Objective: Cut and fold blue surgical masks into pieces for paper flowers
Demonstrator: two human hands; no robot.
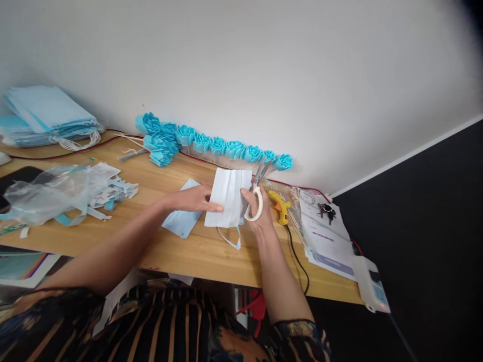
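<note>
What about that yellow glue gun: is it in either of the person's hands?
No: the yellow glue gun lies on the table beside the right hand, which holds scissors, while the left hand grips a pale face mask.

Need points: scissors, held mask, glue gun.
Scissors (260,202): head view, on the white handle loop.
Held mask (227,196): head view, on the pleated white face.
Glue gun (282,205): head view, on the yellow body.
</note>
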